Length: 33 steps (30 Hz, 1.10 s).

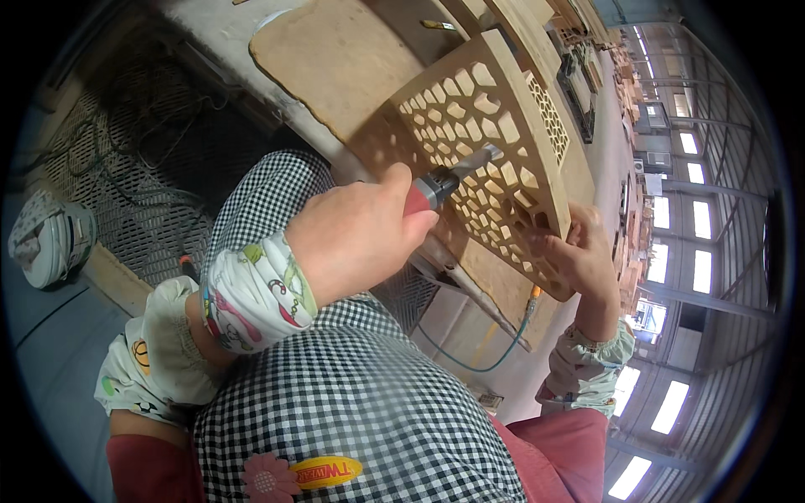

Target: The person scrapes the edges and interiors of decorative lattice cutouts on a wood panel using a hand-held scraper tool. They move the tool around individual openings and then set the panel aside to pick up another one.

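Observation:
My left hand (360,230) is closed round the red and grey handle of a hand tool (436,186). Past the handle the tool has a black neck and a shiny, flat-looking metal end, which lies over a tan wooden panel (527,113). Many irregular polygon openings pierce this panel, and it stands tilted above the worktop. With thumb on the face and fingers round the edge, my right hand (579,251) grips the panel's near right end. Whether the tool's tip touches the panel I cannot tell.
A tan board (327,59) covers the workbench. Behind the panel is another lattice piece (547,117), with dark frames (577,92) beyond. A teal hose (482,367) loops below the bench edge. On the left are a white bucket (63,243) and cables (101,155) over a grated mat.

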Tool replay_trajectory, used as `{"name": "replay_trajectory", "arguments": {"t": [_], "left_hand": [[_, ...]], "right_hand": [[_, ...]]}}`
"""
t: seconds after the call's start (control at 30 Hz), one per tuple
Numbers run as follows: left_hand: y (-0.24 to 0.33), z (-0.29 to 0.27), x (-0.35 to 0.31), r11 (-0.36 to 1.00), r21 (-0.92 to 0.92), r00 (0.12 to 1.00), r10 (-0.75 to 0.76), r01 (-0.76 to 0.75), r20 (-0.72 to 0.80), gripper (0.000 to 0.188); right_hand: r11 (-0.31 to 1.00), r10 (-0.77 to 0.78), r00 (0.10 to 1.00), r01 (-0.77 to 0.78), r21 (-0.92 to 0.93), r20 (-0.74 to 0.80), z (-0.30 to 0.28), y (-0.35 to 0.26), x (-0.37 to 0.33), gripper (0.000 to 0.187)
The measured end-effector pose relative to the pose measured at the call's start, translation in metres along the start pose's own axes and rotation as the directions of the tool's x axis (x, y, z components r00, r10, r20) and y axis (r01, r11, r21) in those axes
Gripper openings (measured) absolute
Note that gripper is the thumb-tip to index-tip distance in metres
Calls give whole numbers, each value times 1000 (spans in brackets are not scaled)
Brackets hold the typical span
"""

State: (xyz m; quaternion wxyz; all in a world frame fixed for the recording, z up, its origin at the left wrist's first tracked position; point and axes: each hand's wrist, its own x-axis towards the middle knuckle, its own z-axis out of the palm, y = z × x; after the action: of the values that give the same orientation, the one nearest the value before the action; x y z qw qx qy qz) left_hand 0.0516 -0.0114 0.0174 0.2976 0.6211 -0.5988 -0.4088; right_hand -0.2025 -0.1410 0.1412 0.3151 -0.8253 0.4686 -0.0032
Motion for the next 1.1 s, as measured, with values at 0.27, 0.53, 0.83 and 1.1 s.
{"name": "replay_trajectory", "arguments": {"t": [0.27, 0.53, 0.83, 1.1], "left_hand": [[-2, -5, 7, 996, -85, 997, -15, 21, 69, 43], [-18, -13, -10, 983, -170, 986, -41, 69, 160, 38], [-28, -19, -19, 948, -316, 995, 8, 24, 97, 30], [-23, -36, 5, 689, -658, 903, 13, 304, 430, 29]], "right_hand": [[995, 23, 999, -20, -95, 33, -4, -5, 1, 39], [997, 19, 1000, -20, 77, 18, -10, 23, 4, 39], [997, 61, 998, -63, 35, 35, -14, 10, 9, 40], [1000, 9, 999, -9, 14, 47, -11, 12, 8, 37]]}}
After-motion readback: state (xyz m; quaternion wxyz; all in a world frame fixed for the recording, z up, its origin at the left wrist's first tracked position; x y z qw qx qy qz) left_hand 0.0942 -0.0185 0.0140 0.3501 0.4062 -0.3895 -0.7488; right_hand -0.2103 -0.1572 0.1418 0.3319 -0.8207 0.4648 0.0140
